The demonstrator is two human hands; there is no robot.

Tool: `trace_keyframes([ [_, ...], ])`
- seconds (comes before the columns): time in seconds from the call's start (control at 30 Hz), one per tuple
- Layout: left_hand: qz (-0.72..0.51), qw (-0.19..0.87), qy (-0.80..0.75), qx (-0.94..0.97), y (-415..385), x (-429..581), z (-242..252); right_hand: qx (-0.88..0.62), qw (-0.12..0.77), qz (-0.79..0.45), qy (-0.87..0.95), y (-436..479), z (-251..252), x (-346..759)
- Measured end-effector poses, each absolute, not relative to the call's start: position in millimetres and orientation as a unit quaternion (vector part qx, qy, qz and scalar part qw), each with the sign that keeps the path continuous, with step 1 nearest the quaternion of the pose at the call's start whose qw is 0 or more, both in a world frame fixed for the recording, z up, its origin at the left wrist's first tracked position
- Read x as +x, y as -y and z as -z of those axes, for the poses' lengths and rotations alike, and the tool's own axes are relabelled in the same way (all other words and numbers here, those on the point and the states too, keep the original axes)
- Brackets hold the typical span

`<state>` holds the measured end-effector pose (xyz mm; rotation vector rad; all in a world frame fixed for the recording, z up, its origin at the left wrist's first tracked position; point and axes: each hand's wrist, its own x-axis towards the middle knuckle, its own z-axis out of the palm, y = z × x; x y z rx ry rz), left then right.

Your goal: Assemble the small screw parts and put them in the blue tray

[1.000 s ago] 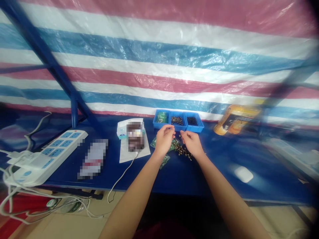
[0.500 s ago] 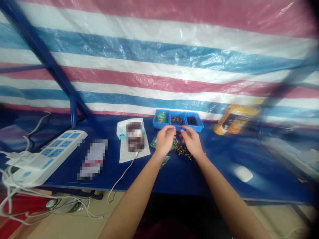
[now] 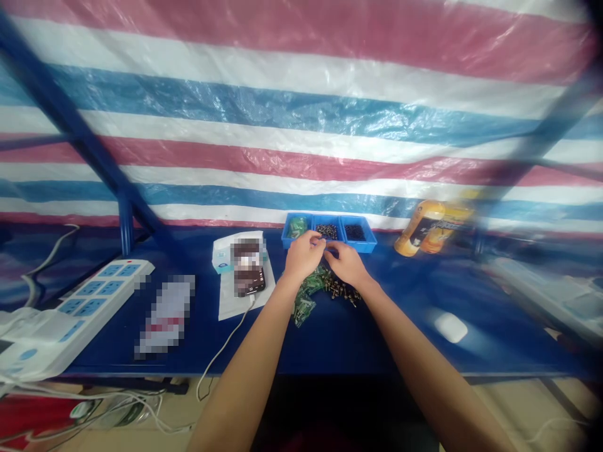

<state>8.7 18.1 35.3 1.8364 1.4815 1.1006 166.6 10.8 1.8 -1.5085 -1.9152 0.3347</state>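
Note:
My left hand [image 3: 305, 252] and my right hand [image 3: 345, 262] meet at the fingertips, just in front of a blue three-part bin [image 3: 359, 245]. Both have curled, pinching fingers; whatever small piece lies between them is too small to make out. Below them on the table is a pile of small metal screw-like parts [image 3: 343, 290], with small green plastic packets [image 3: 304, 306] to its left. The bin's left compartment has green packets [image 3: 298, 226], the middle one small metallic pieces [image 3: 326, 231], and the right one dark small pieces [image 3: 354, 232].
On the left lie a white power strip [image 3: 94, 307] with cables and a blurred pale packet [image 3: 167, 317]. A charging phone [image 3: 249, 276] leans on a white tissue pack [image 3: 221, 257]. Orange bottles [image 3: 419, 229] and a white rounded case [image 3: 451, 327] are on the right of the blue table [image 3: 330, 351].
My hands have come together; a gap showed between their fingertips before. The camera view has shifted slightly, and more of the green packets shows beneath my left hand.

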Motion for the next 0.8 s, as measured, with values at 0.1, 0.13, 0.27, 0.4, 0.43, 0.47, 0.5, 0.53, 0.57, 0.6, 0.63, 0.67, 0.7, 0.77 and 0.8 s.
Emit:
trace_keyframes([
  [0.1,-0.363,0.21,-0.579,0.699,-26.4,13.3,-38.3,-0.582,0.321,-0.13,0.735,-19.0,-6.0,164.8],
  [0.13,-0.357,0.196,-0.586,0.7,-27.6,14.4,-37.2,-0.583,0.316,-0.131,0.737,-20.2,-6.9,164.4],
  [0.27,-0.356,0.147,-0.594,0.706,-23.3,16.1,-25.9,-0.571,0.316,-0.126,0.747,-17.0,-8.4,167.2],
  [0.4,-0.339,0.091,-0.583,0.733,-13.6,15.6,-16.2,-0.624,0.342,-0.061,0.7,-4.4,-10.3,180.4],
  [0.43,-0.334,0.08,-0.581,0.738,-11.5,15.5,-15.1,-0.639,0.348,-0.035,0.685,-1.5,-10.6,184.8],
  [0.47,-0.332,0.065,-0.58,0.741,-9.8,15.4,-14.5,-0.652,0.354,-0.005,0.67,0.7,-10.5,189.2],
  [0.5,-0.33,0.049,-0.579,0.744,-8.2,15.4,-14.1,-0.667,0.36,0.027,0.652,2.4,-9.8,193.4],
  [0.53,-0.329,0.031,-0.578,0.746,-6.8,15.6,-13.8,-0.684,0.359,0.049,0.633,3.3,-8.4,197.0],
  [0.57,-0.328,0.014,-0.577,0.748,-5.6,15.9,-13.6,-0.701,0.353,0.063,0.616,3.5,-6.2,199.9],
  [0.6,-0.325,0.001,-0.574,0.752,-4.5,16.2,-13.2,-0.717,0.343,0.066,0.604,3.3,-3.5,202.1],
  [0.63,-0.32,-0.005,-0.571,0.756,-3.6,16.6,-12.5,-0.728,0.33,0.059,0.598,2.6,-0.3,203.5],
  [0.67,-0.314,-0.006,-0.569,0.76,-2.9,16.9,-11.7,-0.734,0.317,0.048,0.599,1.6,2.9,204.4],
  [0.7,-0.307,-0.003,-0.566,0.765,-2.6,17.2,-10.7,-0.735,0.307,0.037,0.604,0.4,5.8,204.8],
  [0.77,-0.299,0.004,-0.561,0.772,-3.2,17.1,-8.4,-0.732,0.295,0.024,0.613,-1.9,10.1,204.9],
  [0.8,-0.297,0.005,-0.558,0.775,-4.0,16.7,-7.3,-0.732,0.293,0.023,0.614,-2.9,11.1,204.6],
])
